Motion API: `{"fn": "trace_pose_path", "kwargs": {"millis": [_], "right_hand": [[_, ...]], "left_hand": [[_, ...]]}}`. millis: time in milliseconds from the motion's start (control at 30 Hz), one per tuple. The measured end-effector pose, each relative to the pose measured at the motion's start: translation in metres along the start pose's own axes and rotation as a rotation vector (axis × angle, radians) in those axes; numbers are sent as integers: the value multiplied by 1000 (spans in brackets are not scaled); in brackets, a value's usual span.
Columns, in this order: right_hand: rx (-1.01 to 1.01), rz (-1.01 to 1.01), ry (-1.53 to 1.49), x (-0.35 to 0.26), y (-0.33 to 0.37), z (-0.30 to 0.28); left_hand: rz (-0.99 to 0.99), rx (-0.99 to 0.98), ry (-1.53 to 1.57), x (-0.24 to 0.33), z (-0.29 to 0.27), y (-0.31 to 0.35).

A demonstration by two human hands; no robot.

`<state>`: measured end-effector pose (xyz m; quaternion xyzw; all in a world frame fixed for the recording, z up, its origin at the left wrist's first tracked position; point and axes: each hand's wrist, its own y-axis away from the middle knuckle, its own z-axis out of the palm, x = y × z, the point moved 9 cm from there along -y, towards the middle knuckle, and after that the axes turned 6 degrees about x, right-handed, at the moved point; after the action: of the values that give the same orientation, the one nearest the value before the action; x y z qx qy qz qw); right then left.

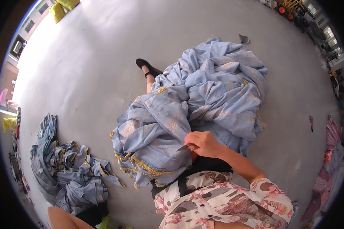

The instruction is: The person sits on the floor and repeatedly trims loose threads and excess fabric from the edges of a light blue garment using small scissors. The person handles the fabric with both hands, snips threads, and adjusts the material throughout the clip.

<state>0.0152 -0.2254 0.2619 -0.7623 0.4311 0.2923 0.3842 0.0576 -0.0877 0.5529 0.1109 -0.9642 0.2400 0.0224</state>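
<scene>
Item: yellow sacks point(61, 10), far upper left, on the grey floor point(103, 57).
Item: smaller pile of blue cloth point(70, 171), yellow-edged, lying apart at lower left.
Item: left hand, not seen by me; I cannot tell how its fingers stand.
Item: black shoe point(147, 66), worn, showing past the upper left of the large cloth.
Item: large blue cloth point(202, 91), the piece being worked, heaped before the person point(218, 196), with pale motifs and yellow trim point(146, 166) along its near left edge.
Item: grey pointed tool point(182, 148), probably a small blade, pointing left above the cloth; contact I cannot confirm.
Item: right hand point(204, 144), fingers closed on the tool.
Item: dark scrap point(244, 39), on the floor beyond.
Item: pink cloth point(332, 131), far right.
Step in hand, as I judge it: tidying the large cloth with the tool. Next move, I judge, calls for a flat, taut stretch, folds kept off the point.
</scene>
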Motion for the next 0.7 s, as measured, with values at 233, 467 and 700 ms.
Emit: {"fn": "trace_pose_path", "kwargs": {"millis": [233, 467, 700], "right_hand": [[190, 72, -44, 13, 10, -47], [589, 478, -335, 105, 45, -125], [601, 653, -738, 111, 35, -99]], "left_hand": [[-52, 511, -30, 54, -46, 63], [-919, 1072, 333, -12, 87, 183], [-1207, 462, 835, 12, 292, 140]]}}
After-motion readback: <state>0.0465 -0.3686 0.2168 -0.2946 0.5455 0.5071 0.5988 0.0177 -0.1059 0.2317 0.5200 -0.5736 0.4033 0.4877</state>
